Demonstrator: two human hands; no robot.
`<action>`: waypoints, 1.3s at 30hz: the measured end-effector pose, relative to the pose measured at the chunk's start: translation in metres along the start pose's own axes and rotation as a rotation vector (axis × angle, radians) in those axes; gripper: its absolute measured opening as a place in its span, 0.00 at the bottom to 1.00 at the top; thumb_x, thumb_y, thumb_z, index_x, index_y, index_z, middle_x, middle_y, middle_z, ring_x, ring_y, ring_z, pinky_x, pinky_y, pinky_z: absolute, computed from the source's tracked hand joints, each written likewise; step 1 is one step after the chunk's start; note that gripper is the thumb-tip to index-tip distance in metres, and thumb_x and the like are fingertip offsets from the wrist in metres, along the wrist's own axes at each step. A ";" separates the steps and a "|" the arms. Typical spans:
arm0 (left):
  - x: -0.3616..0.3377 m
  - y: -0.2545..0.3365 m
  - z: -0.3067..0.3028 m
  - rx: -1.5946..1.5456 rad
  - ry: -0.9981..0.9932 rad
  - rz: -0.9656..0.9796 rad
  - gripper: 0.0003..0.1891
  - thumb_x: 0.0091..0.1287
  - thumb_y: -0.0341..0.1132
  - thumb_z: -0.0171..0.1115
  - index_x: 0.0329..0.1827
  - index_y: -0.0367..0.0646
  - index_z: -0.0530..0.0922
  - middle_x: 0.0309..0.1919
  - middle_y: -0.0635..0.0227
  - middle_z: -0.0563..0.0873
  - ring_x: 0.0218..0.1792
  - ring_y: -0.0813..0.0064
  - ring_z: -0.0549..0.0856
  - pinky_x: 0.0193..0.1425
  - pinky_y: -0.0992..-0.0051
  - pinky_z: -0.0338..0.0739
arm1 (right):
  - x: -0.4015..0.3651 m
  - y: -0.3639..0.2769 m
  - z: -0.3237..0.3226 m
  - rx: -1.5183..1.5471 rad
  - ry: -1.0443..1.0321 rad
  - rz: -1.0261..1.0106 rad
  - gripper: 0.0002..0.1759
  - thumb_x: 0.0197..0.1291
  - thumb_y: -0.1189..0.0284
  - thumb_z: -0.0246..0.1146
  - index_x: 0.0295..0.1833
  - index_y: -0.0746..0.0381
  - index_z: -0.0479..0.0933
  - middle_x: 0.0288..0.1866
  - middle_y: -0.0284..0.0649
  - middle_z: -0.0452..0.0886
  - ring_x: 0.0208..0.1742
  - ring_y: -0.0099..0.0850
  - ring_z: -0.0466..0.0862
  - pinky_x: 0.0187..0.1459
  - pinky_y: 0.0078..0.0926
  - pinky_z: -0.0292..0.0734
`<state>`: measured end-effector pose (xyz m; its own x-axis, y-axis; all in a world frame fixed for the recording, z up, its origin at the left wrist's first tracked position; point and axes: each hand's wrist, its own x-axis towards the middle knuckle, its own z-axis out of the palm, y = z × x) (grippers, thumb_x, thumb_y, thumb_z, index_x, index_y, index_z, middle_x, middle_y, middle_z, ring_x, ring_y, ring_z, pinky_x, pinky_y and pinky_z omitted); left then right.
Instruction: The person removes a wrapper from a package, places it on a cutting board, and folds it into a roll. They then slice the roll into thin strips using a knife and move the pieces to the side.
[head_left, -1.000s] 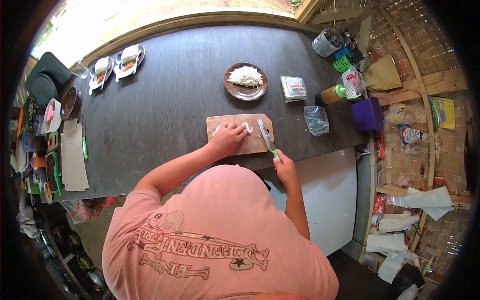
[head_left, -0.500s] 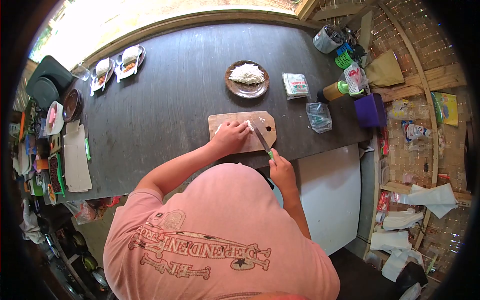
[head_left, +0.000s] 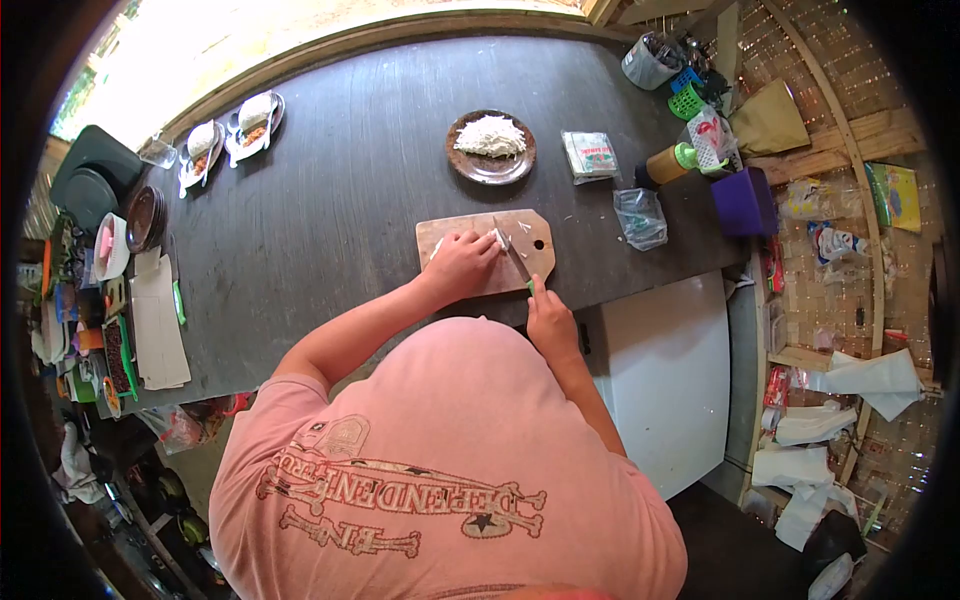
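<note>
On a wooden cutting board (head_left: 470, 285), my left hand (head_left: 463, 262) is closed over a white piece of food (head_left: 500, 238), pressing it down; its kind I cannot make out. My right hand (head_left: 549, 312) grips the green handle of a knife (head_left: 514, 256), whose blade lies against the white piece beside my left fingertips. A few white shreds (head_left: 525, 227) are scattered near the board's hole. Behind the board, a brown plate (head_left: 462, 166) carries a heap of white shreds (head_left: 491, 137).
Right of the plate are a packet (head_left: 590, 156), a clear plastic bag (head_left: 640, 218) and a bottle (head_left: 668, 164). A purple container (head_left: 745, 203) stands at the right edge. Far left are two served dishes (head_left: 200, 160), stacked brown plates (head_left: 146, 218) and a cardboard sheet (head_left: 158, 330).
My right hand and the knife handle have drawn slightly left and nearer to me. My left hand stays over the white piece. The whole view has shifted a little.
</note>
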<state>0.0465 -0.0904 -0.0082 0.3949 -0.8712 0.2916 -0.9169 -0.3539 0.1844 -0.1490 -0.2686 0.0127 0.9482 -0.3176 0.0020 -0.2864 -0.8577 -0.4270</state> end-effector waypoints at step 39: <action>0.001 -0.001 0.003 0.081 0.013 0.023 0.24 0.71 0.40 0.70 0.70 0.50 0.85 0.70 0.70 0.88 0.59 0.66 0.87 0.57 0.62 0.83 | -0.010 -0.003 -0.005 0.088 0.069 0.001 0.29 0.77 0.70 0.67 0.80 0.59 0.76 0.45 0.52 0.87 0.45 0.59 0.90 0.46 0.56 0.88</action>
<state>0.0473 -0.0922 -0.0110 0.3735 -0.8753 0.3073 -0.9274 -0.3604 0.1005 -0.1581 -0.2651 0.0184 0.9353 -0.3483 0.0622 -0.2716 -0.8195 -0.5046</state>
